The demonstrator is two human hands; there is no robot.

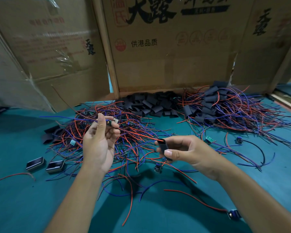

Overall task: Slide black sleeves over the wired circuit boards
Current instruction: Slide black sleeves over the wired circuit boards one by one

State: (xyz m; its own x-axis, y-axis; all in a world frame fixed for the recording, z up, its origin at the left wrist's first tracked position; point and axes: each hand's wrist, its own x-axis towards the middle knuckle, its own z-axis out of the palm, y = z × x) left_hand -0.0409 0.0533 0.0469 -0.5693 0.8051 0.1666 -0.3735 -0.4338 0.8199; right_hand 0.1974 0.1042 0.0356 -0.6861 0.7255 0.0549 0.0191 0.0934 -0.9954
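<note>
On a teal work surface, head view:

Left hand (99, 143): raised, palm toward the camera, thumb and curled fingers pinching a small circuit board (109, 122) at the fingertips.

Circuit board: held above the tangle of wires, a blue wire (65, 117) trailing off to the left of the hand, a red wire (138, 134) running down and right toward the other hand.

Right hand (185, 151): lower and to the right of the left, fingers and thumb closed round a black sleeve (163, 146), thumb lying across its lower part.

Black sleeve: upright between the fingers, mouth upward, the tip of the red wire at its opening; whether the wire has entered, not clear.

Behind both hands: loose pile of wired boards (124, 132) in red and blue, spread across the teal table (23, 199).

Beyond that pile: heap of empty black sleeves (151, 103) against a cardboard wall (175, 61) printed with Chinese characters.

Beyond and right of the right hand: second heap of sleeved boards (228, 105), black sleeves among red and blue leads.

Left of the left wrist: two small dark rectangular cases (44, 164) side by side on the table, near a stray red wire.

Near the right forearm: small blue component (234, 214) at the end of a red lead.
</note>
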